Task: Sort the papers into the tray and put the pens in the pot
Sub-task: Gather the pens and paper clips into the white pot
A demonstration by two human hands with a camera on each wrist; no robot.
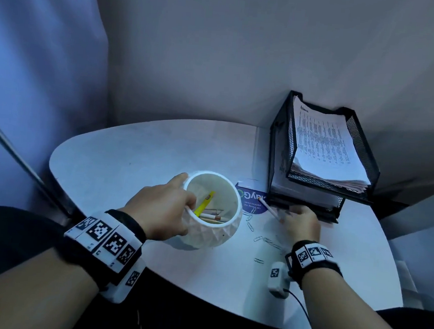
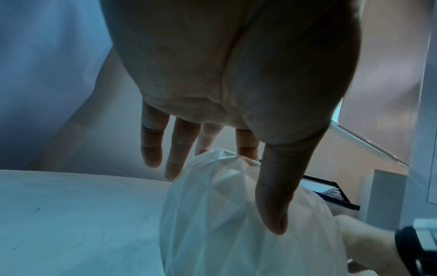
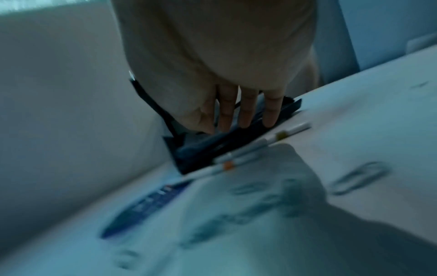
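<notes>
A white faceted pot stands mid-table with a yellow pen and several others inside. My left hand holds the pot at its left rim, thumb on the outer wall and index finger behind the rim. Two white pens lie on the table against the base of the black mesh tray. My right hand hovers over one pen with straight fingers, holding nothing. Printed papers fill the tray's top tier.
Several paper clips lie scattered between the pot and my right hand. A round blue sticker sits beside the tray's foot. The tray stands in the far right corner against the wall. The round table's left half is bare.
</notes>
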